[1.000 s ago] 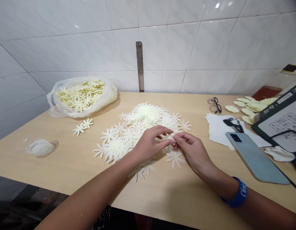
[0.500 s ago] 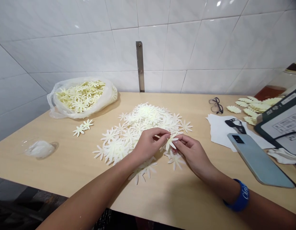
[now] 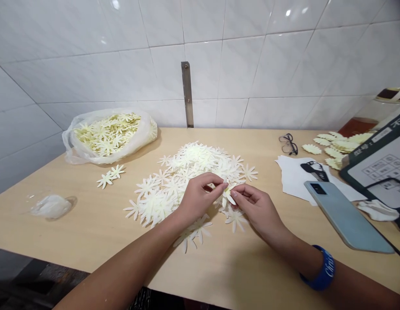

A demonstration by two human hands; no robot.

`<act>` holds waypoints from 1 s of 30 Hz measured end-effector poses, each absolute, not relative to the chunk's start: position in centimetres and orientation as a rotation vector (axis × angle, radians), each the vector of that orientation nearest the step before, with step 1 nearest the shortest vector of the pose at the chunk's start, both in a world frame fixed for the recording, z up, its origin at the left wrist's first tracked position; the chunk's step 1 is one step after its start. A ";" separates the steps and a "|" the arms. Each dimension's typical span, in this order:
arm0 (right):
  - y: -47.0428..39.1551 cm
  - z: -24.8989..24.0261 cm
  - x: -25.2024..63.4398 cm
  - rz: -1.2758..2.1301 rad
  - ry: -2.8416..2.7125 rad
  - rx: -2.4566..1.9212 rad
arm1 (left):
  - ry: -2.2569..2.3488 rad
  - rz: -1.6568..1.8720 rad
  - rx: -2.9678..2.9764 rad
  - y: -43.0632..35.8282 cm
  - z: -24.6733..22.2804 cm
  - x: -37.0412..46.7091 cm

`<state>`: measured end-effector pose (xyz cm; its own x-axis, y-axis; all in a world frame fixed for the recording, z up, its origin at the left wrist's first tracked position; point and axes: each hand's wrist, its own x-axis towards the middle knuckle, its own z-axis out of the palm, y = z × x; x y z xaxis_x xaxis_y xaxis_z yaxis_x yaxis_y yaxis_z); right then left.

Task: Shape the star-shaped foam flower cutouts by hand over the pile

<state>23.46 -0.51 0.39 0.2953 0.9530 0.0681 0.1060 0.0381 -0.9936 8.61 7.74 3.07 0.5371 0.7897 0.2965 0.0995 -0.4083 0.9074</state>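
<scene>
White flower cutout is up btwn the hands, just over the near R side of the pile. Vs a moment ago, it's turned a bit & the fingertips have drawn in closer around it; prob. means it's being worked w/ both hands, not just carried.

R hand: thumb & index clamped on its R side, other fingers curled under. L hand: thumb & index nearly together at its L edge; tips are small & part hidden, so can't tell if they grip or only touch.

Loose cutouts lie around the pile on the table. Farther L: open plastic bag of yellowish ones, w/ a couple of loose pcs in front. Off R: phone, lying partly on white paper, & glasses behind.
</scene>
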 end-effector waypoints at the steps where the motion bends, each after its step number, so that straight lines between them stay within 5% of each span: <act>1: -0.5 0.4 23.5 0.906 -1.076 -1.375 | 0.755 0.917 1.793 7.7 3.2 8.6; 30: -0.3 0.1 23.6 0.947 -1.119 -1.381 | 0.726 0.793 1.450 8.9 2.8 8.4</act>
<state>23.61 -0.27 0.07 0.2432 0.9691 0.0412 0.1200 0.0121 -0.9927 8.40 8.94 2.85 0.5631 0.8253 0.0432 -0.0292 -0.0323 0.9991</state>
